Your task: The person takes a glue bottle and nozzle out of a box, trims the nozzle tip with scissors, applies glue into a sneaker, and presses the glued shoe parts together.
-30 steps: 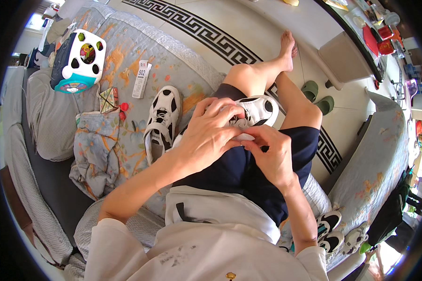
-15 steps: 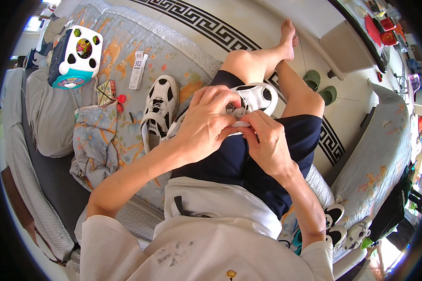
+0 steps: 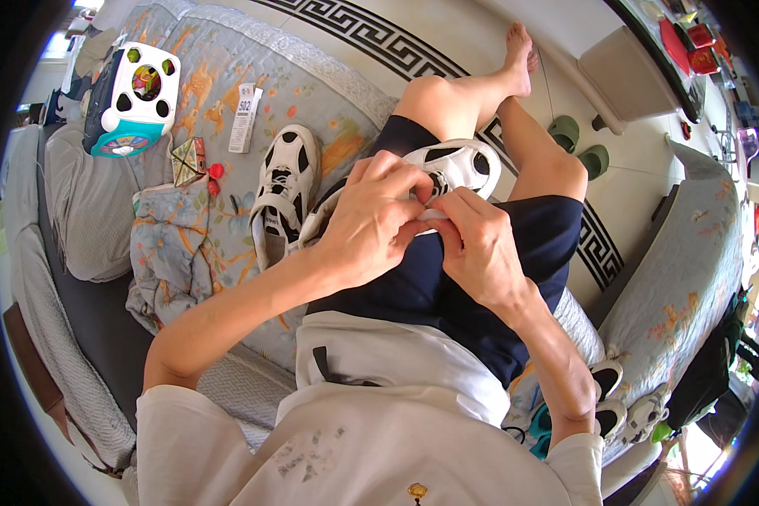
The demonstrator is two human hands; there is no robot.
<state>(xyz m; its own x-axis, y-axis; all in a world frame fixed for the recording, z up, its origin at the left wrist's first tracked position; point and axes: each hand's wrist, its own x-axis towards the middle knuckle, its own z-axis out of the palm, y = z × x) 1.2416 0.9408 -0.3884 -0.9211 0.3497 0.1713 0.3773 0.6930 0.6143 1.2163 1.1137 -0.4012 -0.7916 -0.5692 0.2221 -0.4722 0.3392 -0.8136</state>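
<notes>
A white sneaker with black patches (image 3: 457, 164) rests on my lap over the dark shorts. My left hand (image 3: 367, 219), fingers curled, grips its upper near the laces. My right hand (image 3: 479, 244) pinches a white flap or strap on it, right against my left fingertips; exactly what lies between the fingers is partly hidden. A matching sneaker (image 3: 287, 173) lies to the left on the floral bedspread (image 3: 207, 76).
On the bed are a white-and-teal toy cube (image 3: 139, 97), a white narrow box (image 3: 244, 118), a patterned cube (image 3: 187, 162) and red objects. Green slippers (image 3: 594, 162) sit on the floor. More shoes (image 3: 645, 417) lie at lower right; a cluttered table (image 3: 691, 51) stands at upper right.
The whole scene sits slightly higher in the picture. Both hands still hold the shoe, their fingers shifted slightly, with my right fingers now higher over the white flap.
</notes>
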